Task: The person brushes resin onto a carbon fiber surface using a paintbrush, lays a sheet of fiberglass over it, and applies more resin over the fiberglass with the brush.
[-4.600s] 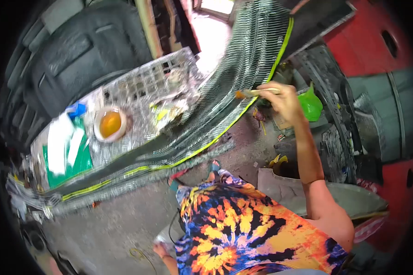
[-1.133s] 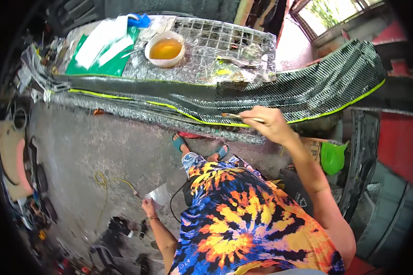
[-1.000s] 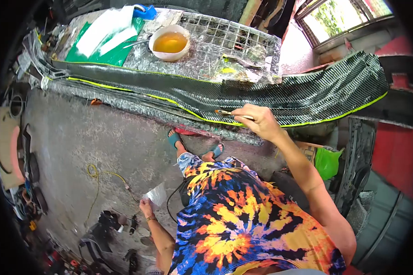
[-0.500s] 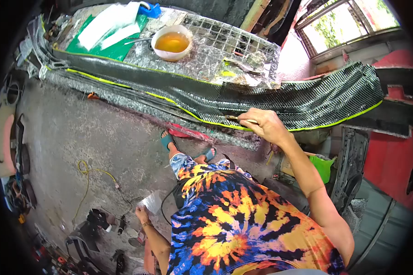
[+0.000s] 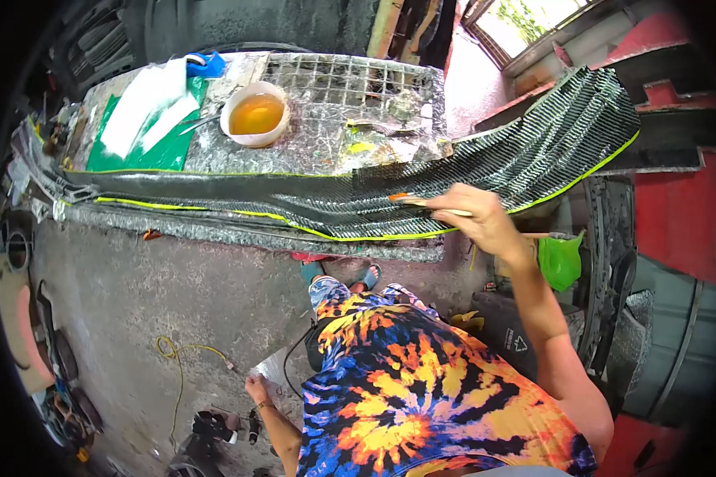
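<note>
Worktable (image 5: 310, 147) bears woven strip (image 5: 318, 197) beneath right grip (image 5: 479, 216), clasping brush (image 5: 413, 202); left grip (image 5: 257, 389) pinches sheet (image 5: 277, 368).

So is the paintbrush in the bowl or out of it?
Out. The right hand holds the paintbrush over the black woven sheet, well apart from the white bowl.

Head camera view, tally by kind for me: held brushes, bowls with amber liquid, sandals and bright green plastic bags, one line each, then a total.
Held brush: 1
Bowl with amber liquid: 1
Sandals: 2
Bright green plastic bag: 1
Total: 5
</note>
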Demonstrator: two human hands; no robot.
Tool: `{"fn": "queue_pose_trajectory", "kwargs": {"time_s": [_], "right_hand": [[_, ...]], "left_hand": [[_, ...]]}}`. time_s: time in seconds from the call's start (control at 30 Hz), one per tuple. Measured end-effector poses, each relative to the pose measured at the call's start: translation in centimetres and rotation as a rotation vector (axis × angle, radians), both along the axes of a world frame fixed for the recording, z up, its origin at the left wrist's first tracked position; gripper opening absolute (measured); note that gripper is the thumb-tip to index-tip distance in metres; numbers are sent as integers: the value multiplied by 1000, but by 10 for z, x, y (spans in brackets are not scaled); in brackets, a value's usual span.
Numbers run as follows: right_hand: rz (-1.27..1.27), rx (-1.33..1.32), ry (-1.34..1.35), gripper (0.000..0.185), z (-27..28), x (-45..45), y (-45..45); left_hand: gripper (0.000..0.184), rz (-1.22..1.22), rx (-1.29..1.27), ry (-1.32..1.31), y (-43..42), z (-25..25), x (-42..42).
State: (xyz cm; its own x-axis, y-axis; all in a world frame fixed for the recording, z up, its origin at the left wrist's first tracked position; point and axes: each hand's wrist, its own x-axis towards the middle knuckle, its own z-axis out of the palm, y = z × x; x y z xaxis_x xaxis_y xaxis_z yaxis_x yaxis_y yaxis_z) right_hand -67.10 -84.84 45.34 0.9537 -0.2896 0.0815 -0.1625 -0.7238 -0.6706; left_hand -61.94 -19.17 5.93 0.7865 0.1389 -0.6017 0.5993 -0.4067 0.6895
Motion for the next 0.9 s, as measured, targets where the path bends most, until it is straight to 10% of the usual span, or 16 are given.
{"fn": "queue_pose_trajectory", "kwargs": {"time_s": [0.3,0.9], "right_hand": [[21,-117,228,18,-45,30,-5],[-168,-62,466,14,92,-63,-113]], "left_hand": [[14,-167,61,32,-18,12,99],[23,-471,275,-41,-68,66,168]]}}
